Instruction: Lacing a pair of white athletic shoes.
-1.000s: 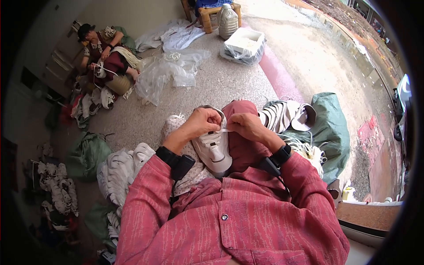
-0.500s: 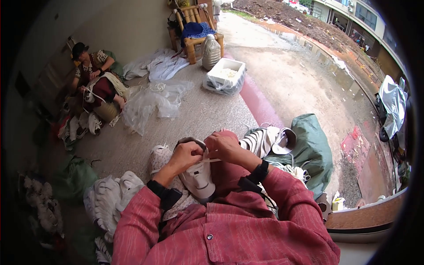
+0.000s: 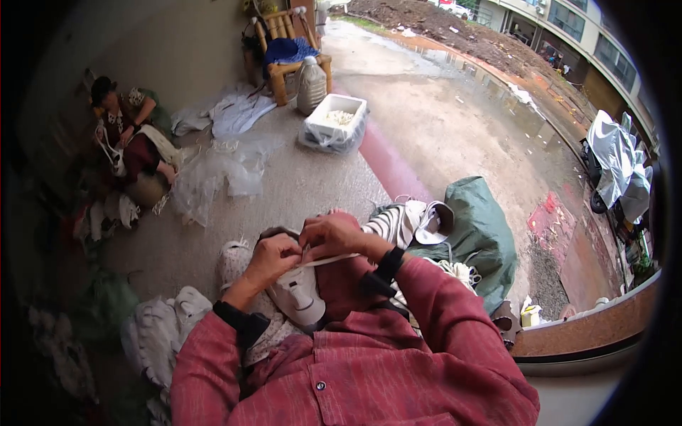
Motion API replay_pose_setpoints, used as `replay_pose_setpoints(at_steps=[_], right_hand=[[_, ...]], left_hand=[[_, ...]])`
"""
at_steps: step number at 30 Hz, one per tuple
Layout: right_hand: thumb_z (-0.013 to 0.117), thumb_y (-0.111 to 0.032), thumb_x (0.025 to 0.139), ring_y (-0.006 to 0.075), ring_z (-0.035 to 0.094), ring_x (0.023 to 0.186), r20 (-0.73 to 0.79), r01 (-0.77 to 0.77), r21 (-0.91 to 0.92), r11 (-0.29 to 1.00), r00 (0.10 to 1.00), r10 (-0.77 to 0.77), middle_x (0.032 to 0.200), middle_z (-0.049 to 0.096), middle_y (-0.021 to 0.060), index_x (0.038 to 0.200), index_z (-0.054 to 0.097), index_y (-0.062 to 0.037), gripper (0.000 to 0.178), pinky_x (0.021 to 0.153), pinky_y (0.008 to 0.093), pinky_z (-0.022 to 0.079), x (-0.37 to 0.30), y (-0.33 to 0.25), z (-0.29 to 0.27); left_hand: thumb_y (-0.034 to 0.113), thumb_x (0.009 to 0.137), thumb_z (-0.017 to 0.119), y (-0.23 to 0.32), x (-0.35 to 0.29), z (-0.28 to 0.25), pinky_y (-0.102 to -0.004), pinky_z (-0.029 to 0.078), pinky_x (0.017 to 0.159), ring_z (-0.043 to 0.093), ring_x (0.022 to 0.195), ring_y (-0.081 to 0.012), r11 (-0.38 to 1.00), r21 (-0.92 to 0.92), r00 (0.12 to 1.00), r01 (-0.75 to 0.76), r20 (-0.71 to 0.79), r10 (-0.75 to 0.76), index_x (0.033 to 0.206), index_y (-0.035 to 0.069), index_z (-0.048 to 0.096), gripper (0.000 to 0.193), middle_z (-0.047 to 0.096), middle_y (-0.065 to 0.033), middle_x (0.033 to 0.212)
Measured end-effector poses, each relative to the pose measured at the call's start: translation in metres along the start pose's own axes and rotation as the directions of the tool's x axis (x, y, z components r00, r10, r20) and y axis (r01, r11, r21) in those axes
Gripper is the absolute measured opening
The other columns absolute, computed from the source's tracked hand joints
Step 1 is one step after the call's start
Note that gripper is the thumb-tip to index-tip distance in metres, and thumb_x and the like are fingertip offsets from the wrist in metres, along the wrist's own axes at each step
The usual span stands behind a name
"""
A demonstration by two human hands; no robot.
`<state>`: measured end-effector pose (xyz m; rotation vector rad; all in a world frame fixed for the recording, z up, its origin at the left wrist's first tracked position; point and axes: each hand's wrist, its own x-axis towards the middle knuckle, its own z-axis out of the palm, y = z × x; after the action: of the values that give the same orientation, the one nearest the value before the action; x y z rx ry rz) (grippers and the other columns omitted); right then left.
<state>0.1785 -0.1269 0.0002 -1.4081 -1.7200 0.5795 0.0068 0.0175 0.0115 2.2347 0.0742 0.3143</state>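
Note:
A white shoe rests on my lap, its toe pointing toward my body. Above its lace area my left hand pinches at the shoelace, with thumb and forefinger together. My right hand is right beside it, fingers also pinched on the lace. From under the right hand a pale shoelace trails rightward across my red-clad leg. The fingertips meet close together, so the exact bit of lace between them is hidden.
White shoes are piled at my left. Striped shoes and a green sack lie at my right. Ahead stand a white foam box, a large plastic jug and a bamboo chair. A co-worker sits far left.
My hands have come together over the shoe, fingertips now nearly touching. The whole view has shifted a little. The co-worker's hands have moved, with a white strand held up.

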Motion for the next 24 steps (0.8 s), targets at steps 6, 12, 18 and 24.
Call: replay_pose_setpoints(at_steps=[6, 12, 18, 24], right_hand=[[0.082, -0.024, 0.068, 0.0255, 0.061, 0.078, -0.029, 0.063, -0.160, 0.985, 0.997, -0.068, 0.083, 0.058, 0.0064, 0.089, 0.065, -0.0107, 0.030, 0.067, 0.0355, 0.047, 0.001, 0.015, -0.005], [0.074, -0.028, 0.079, 0.0291, 0.060, 0.081, -0.043, -0.021, -0.087, 0.996, 0.999, 0.017, 0.085, 0.059, 0.0087, 0.088, 0.064, -0.0058, 0.026, 0.072, 0.0363, 0.047, 0.006, 0.012, -0.005], [0.049, -0.038, 0.098, 0.0293, 0.059, 0.079, 0.042, 0.021, -0.082, 0.996, 0.999, -0.018, 0.083, 0.057, 0.0134, 0.090, 0.064, -0.0014, 0.040, 0.069, 0.0370, 0.045, 0.010, 0.002, -0.011], [0.046, -0.035, 0.098, 0.0327, 0.058, 0.084, 0.018, -0.092, -0.200, 0.975, 0.995, 0.098, 0.087, 0.056, 0.0128, 0.097, 0.063, -0.0036, 0.036, 0.073, 0.0401, 0.045, 0.011, -0.005, -0.007]], left_hand=[[0.006, 0.073, 0.070, -0.010, 0.012, 0.002, -0.0292, 0.048, 0.066, 0.061, 0.075, -0.0165, 0.994, 0.033, 0.994, -0.105, 0.003, 0.105, 0.084, 0.002, 0.067, 0.011, 0.063, -0.0077, 0.079], [0.003, 0.077, 0.068, -0.006, 0.009, 0.007, -0.0268, 0.048, 0.064, 0.061, 0.072, -0.0149, 0.996, 0.056, 0.998, -0.066, -0.013, 0.066, 0.084, 0.001, 0.067, 0.007, 0.062, -0.0057, 0.080], [0.003, 0.074, 0.062, -0.001, 0.005, 0.000, -0.0365, 0.050, 0.062, 0.062, 0.073, -0.0297, 0.726, 0.481, 0.824, -0.491, -0.014, 0.567, 0.079, 0.005, 0.061, 0.006, 0.061, -0.0107, 0.081], [0.012, 0.082, 0.053, -0.021, 0.019, -0.164, -0.0404, 0.047, 0.060, 0.058, 0.070, -0.0320, 0.411, 0.910, 0.851, -0.057, -0.171, 0.497, 0.080, 0.009, 0.057, 0.005, 0.055, -0.0108, 0.075]])
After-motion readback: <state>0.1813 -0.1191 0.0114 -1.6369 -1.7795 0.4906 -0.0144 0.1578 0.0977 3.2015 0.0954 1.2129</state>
